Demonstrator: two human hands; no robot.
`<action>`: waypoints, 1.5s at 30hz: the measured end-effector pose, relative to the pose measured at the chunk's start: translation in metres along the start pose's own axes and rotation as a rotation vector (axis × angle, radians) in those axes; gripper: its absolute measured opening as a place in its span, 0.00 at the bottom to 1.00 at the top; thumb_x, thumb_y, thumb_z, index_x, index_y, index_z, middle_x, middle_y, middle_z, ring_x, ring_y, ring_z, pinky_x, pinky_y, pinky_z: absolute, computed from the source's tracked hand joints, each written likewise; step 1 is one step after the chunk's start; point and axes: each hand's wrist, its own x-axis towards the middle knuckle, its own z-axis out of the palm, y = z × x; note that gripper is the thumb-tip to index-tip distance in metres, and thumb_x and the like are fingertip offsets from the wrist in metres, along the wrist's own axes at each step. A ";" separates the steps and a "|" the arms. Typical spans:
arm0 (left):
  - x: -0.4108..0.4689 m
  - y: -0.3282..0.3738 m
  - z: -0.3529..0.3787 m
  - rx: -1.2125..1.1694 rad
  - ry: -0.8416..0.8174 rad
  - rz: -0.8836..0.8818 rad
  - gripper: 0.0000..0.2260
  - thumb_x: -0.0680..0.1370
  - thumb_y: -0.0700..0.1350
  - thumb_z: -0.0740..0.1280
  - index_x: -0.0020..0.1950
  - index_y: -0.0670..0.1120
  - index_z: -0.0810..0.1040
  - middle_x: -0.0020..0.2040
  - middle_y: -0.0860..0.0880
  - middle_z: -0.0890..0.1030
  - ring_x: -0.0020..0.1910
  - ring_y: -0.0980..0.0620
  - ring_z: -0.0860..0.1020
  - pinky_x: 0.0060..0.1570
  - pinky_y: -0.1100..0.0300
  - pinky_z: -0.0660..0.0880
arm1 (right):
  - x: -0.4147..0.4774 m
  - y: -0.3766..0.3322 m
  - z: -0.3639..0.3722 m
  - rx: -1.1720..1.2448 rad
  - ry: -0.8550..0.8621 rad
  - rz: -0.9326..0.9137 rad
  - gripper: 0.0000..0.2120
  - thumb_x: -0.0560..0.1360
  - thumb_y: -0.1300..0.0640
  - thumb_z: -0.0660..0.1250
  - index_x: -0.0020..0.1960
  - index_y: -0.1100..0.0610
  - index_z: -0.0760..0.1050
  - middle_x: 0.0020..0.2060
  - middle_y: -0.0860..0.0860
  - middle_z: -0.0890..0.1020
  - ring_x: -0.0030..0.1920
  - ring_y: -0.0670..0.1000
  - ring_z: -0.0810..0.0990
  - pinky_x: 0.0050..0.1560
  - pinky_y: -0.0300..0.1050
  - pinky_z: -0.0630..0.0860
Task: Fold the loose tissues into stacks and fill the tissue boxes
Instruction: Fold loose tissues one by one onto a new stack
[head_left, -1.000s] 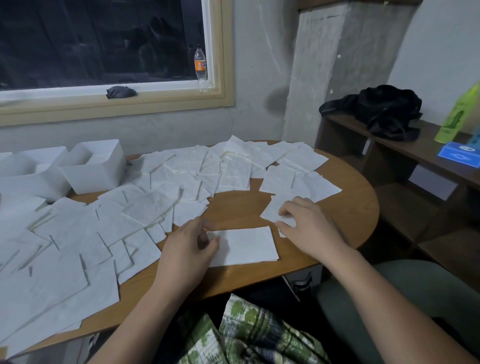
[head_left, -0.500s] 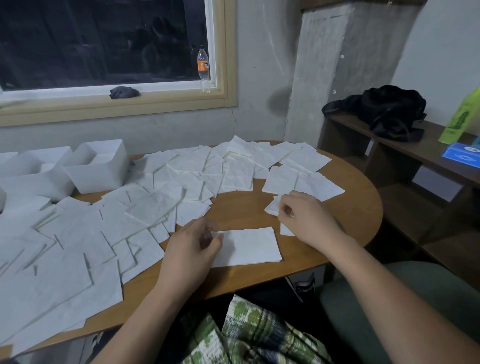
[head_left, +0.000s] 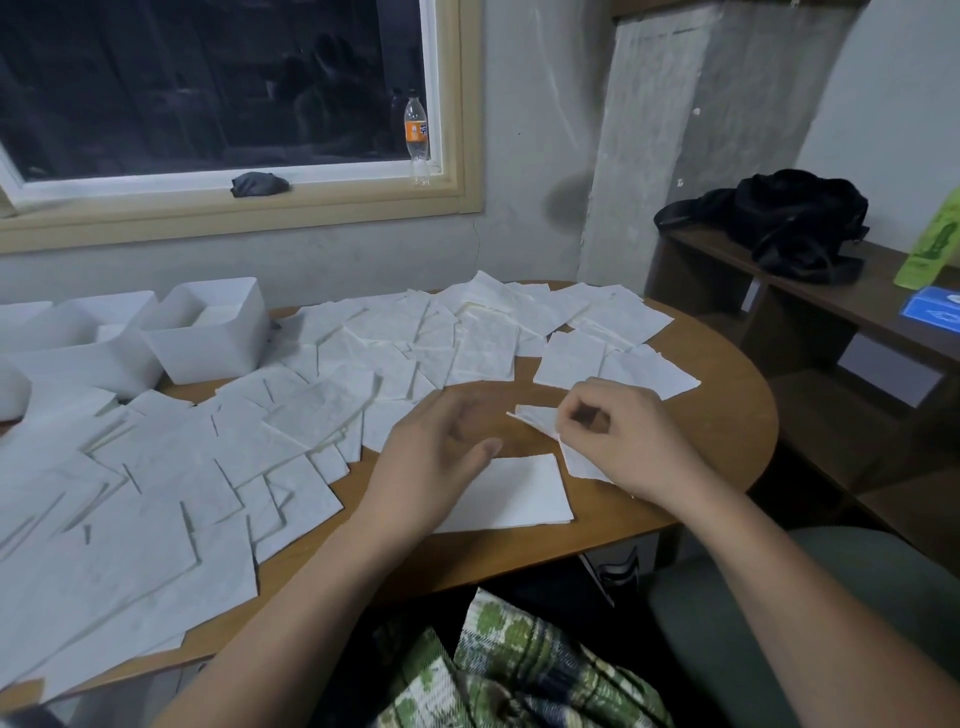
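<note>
Several loose white tissues (head_left: 218, 457) cover the left and back of the round wooden table (head_left: 727, 431). A folded stack of tissues (head_left: 519, 493) lies near the front edge, between my hands. My right hand (head_left: 623, 436) pinches a loose tissue (head_left: 540, 418) and holds it lifted just above the table, to the right of the stack. Over the stack's left end hovers my left hand (head_left: 441, 452), fingers loosely curled and holding nothing. Two open white tissue boxes (head_left: 208, 338) stand at the back left, the nearer one with some tissues inside.
A wooden shelf (head_left: 810, 291) on the right carries a black bag (head_left: 779, 223), a green bottle (head_left: 935, 244) and a blue packet (head_left: 935, 312). A drink bottle (head_left: 415, 135) and a dark cloth (head_left: 260, 184) rest on the window sill. A chair seat (head_left: 753, 597) sits at lower right.
My right hand has picked a tissue off the table and drawn it toward the stack. My left hand has lifted off the stack's left edge.
</note>
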 end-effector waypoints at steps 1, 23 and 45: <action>0.008 0.002 0.003 0.019 -0.027 0.038 0.17 0.81 0.55 0.74 0.69 0.62 0.78 0.58 0.65 0.76 0.55 0.64 0.77 0.52 0.71 0.74 | -0.001 0.000 0.002 -0.002 -0.014 -0.004 0.07 0.78 0.60 0.72 0.42 0.51 0.82 0.40 0.43 0.83 0.45 0.44 0.80 0.43 0.30 0.73; 0.057 0.016 0.012 0.089 -0.028 0.116 0.05 0.83 0.51 0.71 0.54 0.52 0.84 0.51 0.57 0.82 0.49 0.57 0.78 0.46 0.64 0.74 | -0.010 0.023 -0.001 -0.009 0.036 0.084 0.21 0.85 0.34 0.56 0.66 0.46 0.77 0.60 0.40 0.79 0.62 0.42 0.78 0.59 0.43 0.78; 0.021 0.007 -0.027 -0.488 -0.219 -0.261 0.05 0.82 0.44 0.74 0.51 0.43 0.85 0.51 0.51 0.89 0.52 0.53 0.87 0.52 0.59 0.82 | -0.008 -0.019 -0.013 0.346 0.334 0.046 0.03 0.81 0.54 0.74 0.49 0.51 0.83 0.44 0.44 0.85 0.49 0.50 0.84 0.50 0.52 0.83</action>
